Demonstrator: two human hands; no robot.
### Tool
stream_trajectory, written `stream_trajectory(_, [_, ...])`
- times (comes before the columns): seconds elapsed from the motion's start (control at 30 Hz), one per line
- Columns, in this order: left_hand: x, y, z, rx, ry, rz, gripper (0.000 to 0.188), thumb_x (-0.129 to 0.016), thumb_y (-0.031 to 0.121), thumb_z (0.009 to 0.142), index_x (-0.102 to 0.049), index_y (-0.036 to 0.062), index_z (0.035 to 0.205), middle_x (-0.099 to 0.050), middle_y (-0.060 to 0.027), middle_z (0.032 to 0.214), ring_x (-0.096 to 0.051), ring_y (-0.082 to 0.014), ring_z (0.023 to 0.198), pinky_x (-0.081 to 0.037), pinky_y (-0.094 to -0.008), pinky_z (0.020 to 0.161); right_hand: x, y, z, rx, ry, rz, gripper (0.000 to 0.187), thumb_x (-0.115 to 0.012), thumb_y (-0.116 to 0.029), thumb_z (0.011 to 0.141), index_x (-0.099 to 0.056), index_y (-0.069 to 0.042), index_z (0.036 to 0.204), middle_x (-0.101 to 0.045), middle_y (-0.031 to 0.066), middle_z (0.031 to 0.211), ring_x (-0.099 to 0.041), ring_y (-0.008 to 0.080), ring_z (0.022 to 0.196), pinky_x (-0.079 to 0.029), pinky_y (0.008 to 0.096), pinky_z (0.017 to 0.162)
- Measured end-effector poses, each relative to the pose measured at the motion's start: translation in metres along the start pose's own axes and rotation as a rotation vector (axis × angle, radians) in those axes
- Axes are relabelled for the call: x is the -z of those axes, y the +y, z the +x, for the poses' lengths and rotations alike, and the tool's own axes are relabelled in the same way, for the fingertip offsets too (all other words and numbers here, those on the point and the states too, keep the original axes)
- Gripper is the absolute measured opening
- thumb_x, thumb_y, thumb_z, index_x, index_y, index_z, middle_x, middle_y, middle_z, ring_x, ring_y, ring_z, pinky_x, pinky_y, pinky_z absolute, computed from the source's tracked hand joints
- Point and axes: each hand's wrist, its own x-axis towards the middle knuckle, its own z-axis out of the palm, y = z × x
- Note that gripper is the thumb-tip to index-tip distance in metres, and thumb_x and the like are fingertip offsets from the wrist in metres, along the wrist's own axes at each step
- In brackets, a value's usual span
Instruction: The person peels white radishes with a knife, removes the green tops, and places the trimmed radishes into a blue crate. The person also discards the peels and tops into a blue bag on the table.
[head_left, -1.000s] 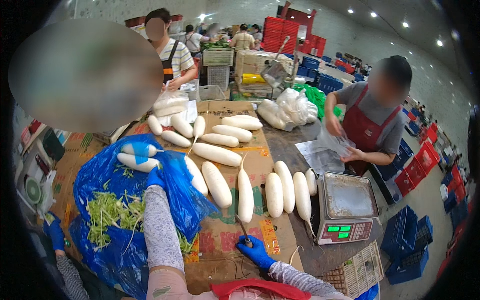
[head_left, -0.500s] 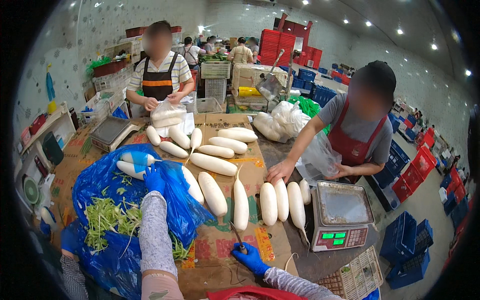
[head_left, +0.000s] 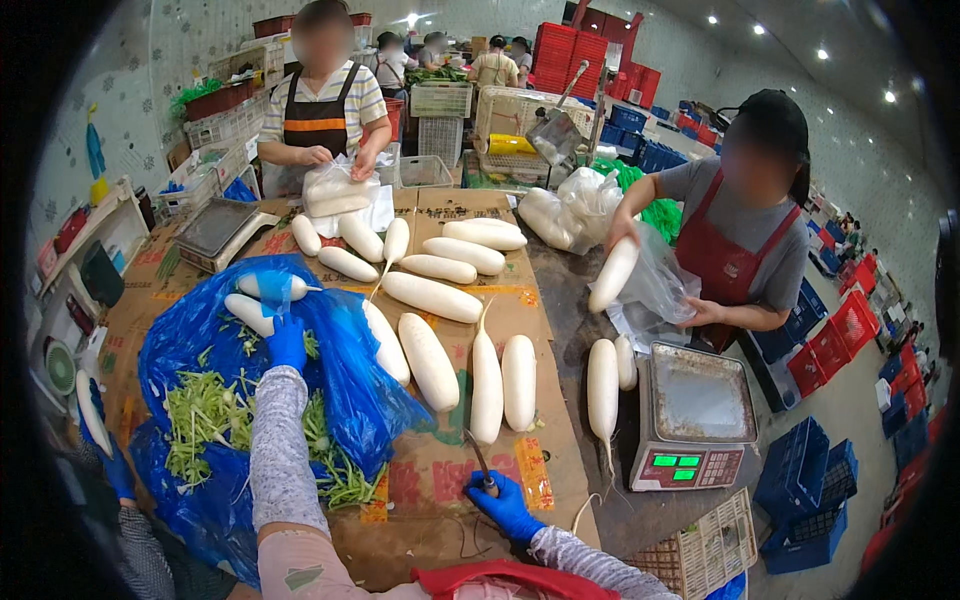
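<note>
In its blue glove, my left hand (head_left: 287,342) has its fingers closed at the near end of a white radish (head_left: 248,314) lying on a blue plastic bag (head_left: 370,395). Another white radish (head_left: 272,286) lies just beyond it. Cut green leaves (head_left: 205,420) fill the bag's near part. My right hand (head_left: 508,508), also gloved, is closed around the handle of a knife (head_left: 478,455), whose thin blade points away from me over the cardboard. Just past the blade, a long radish (head_left: 487,385) and a shorter one (head_left: 519,383) lie side by side.
Several radishes (head_left: 430,300) spread over the cardboard-covered table (head_left: 430,480). A digital scale (head_left: 690,415) stands at the right. Across the table, one co-worker (head_left: 330,110) handles bagged radishes; at the right, another (head_left: 735,230) holds a radish and a clear bag. A gloved hand (head_left: 118,470) with a radish shows at far left.
The co-worker at the right has lifted a radish off the table to the clear bag. My left hand has shifted slightly left and nearer, onto the radish's end. My right hand still holds the knife.
</note>
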Motion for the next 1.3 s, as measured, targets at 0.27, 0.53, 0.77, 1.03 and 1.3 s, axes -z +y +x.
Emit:
stream_trajectory(0.27, [0.035,-0.025,-0.061,0.084,0.031,-0.436,0.068,-0.072,-0.005,0.07,-0.055,0.02,0.13,-0.029,-0.02,0.146,-0.034,-0.043,0.13,-0.043,-0.0466,0.102,0.003,0.01,0.003,0.057,0.037,-0.005,0.028,-0.071,-0.015,0.083,-0.064,-0.003,0.108,-0.068,0.0055,0.096,-0.061,0.0123,0.089,-0.049,0.0293,0.081])
stream_trajectory(0.53, [-0.005,-0.09,-0.093,0.198,0.53,-0.943,0.059,-0.058,-0.016,0.078,-0.056,0.0131,0.129,-0.031,-0.0185,0.149,-0.035,-0.0338,0.135,-0.036,-0.039,0.106,-0.001,-0.007,0.001,0.01,0.041,-0.054,0.026,-0.073,-0.013,0.082,-0.063,-0.003,0.104,-0.065,0.0021,0.093,-0.059,0.0099,0.085,-0.05,0.0279,0.079])
stream_trajectory(0.77, [0.055,-0.1,-0.136,0.281,0.662,-1.385,0.043,-0.055,-0.013,0.085,-0.059,0.0066,0.123,-0.039,-0.0147,0.145,-0.044,-0.0275,0.128,-0.044,-0.0339,0.101,-0.001,0.019,0.009,0.032,0.013,0.037,0.026,-0.071,-0.009,0.083,-0.061,-0.002,0.106,-0.063,0.0017,0.091,-0.058,0.0096,0.084,-0.05,0.0257,0.075])
stream_trajectory(1.03, [0.123,-0.049,-0.23,0.278,0.518,-1.554,0.038,-0.057,-0.007,0.082,-0.065,0.0087,0.116,-0.047,-0.0142,0.139,-0.046,-0.0289,0.124,-0.042,-0.0383,0.101,0.002,0.022,0.009,0.021,0.018,0.124,0.022,-0.071,-0.014,0.082,-0.063,-0.004,0.1,-0.064,0.0021,0.091,-0.058,0.0113,0.085,-0.048,0.0297,0.078])
stream_trajectory(1.3, [0.14,0.014,-0.308,-0.283,-0.005,-0.624,0.074,-0.063,-0.001,0.064,-0.054,0.0207,0.134,-0.042,-0.0125,0.143,-0.038,-0.0392,0.125,-0.031,-0.0495,0.104,0.002,0.01,0.006,-0.046,0.009,0.025,0.019,-0.07,-0.012,0.082,-0.063,-0.004,0.097,-0.062,0.0,0.088,-0.056,0.01,0.082,-0.047,0.0284,0.076])
